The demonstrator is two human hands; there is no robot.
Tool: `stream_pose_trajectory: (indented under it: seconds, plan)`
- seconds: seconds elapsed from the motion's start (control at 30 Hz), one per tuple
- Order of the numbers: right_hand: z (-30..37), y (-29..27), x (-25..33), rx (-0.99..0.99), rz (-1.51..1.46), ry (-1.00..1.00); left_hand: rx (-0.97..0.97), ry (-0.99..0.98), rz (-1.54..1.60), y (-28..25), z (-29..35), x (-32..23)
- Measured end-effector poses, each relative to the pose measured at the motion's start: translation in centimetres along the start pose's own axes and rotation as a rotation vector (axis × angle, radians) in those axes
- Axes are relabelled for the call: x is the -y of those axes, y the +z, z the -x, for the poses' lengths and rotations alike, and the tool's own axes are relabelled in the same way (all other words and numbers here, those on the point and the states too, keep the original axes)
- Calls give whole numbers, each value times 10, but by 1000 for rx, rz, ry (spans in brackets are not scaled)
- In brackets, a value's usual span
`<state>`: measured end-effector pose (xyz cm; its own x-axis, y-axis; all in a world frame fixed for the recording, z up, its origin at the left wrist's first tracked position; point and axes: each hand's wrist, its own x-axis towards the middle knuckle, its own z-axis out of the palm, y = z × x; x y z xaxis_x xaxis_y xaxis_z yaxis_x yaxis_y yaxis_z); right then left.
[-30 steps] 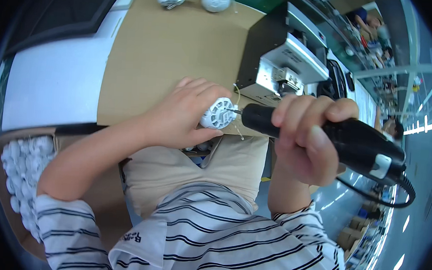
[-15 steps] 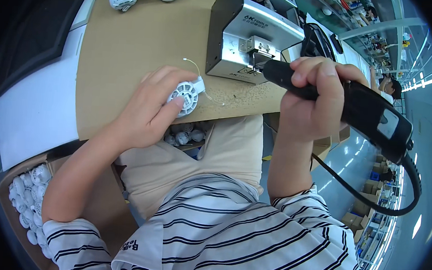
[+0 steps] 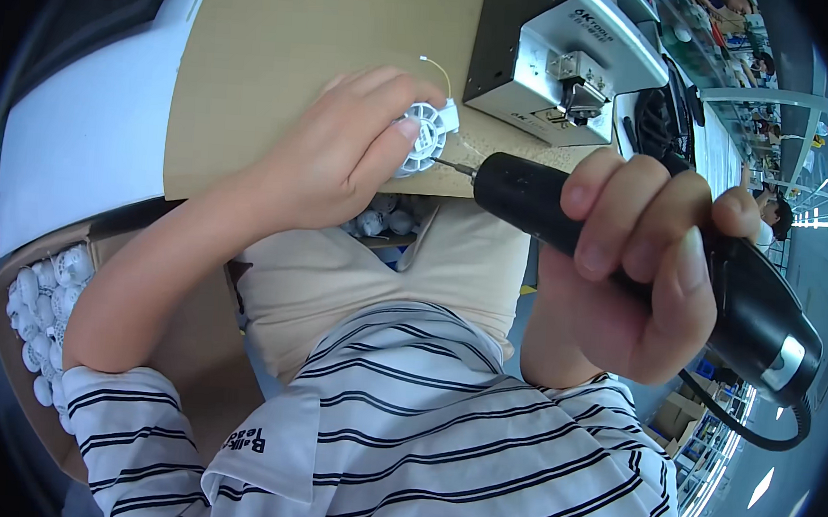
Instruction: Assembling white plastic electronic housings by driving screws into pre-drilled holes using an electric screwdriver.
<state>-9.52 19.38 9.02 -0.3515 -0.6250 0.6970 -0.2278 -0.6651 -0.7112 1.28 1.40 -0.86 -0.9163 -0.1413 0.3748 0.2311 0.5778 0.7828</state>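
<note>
A round white plastic housing (image 3: 426, 138) with spokes and thin wires lies at the near edge of the brown board. My left hand (image 3: 335, 149) is closed around its left side, with the thumb pressed on its top face. My right hand (image 3: 637, 258) is wrapped around a black corded electric screwdriver (image 3: 522, 194). The screwdriver is tilted, and its thin bit points left, with the tip at the housing's lower right edge. Whether the tip touches a screw is too small to tell.
A black and silver screw feeder (image 3: 584, 41) stands at the back right of the brown board (image 3: 304, 34). An open carton (image 3: 167, 338) at lower left holds several white housings. More white parts (image 3: 373, 223) sit below the table edge. Other people are far right.
My right hand has brought the screwdriver from the front of the feeder leftward and down to the housing. My left hand still holds the housing. The whole view has shifted somewhat.
</note>
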Motion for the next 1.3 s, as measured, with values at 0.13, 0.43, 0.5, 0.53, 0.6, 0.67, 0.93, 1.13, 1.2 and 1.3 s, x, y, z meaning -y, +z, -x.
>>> stream_pose_trajectory:
  seconds: [0.13, 0.43, 0.5, 0.53, 0.6, 0.67, 0.93, 1.13, 1.2, 1.3]
  plan:
    - [2, 4, -9, 6, -5, -10, -19, 33, -51, 1, 3, 1]
    - [8, 1, -11, 53, 6, 88, -17, 63, -30, 4, 4, 6]
    - [14, 1, -15, 17, 10, 118, -19, 60, -8, 4, 1, 6]
    - [17, 1, -16, -1, 15, 130, -21, 63, 2, 5, 0, 6]
    - [18, 2, -19, -25, 16, 135, -28, 65, 2, 5, -1, 7]
    - [14, 5, -19, -35, 12, 116, -21, 61, 19, 5, -2, 7]
    - [-1, -16, 22, 2, -295, 9, -117, 214, -151, 12, 16, 5]
    - [21, -68, 30, -168, -633, 142, 264, 255, -445, 53, 71, -27]
    - [32, -85, 23, -281, -588, 255, 239, 171, -799, 86, 89, -12]
    - [43, -114, 10, -407, -594, 315, 640, -4, -1190, 78, 104, -19]
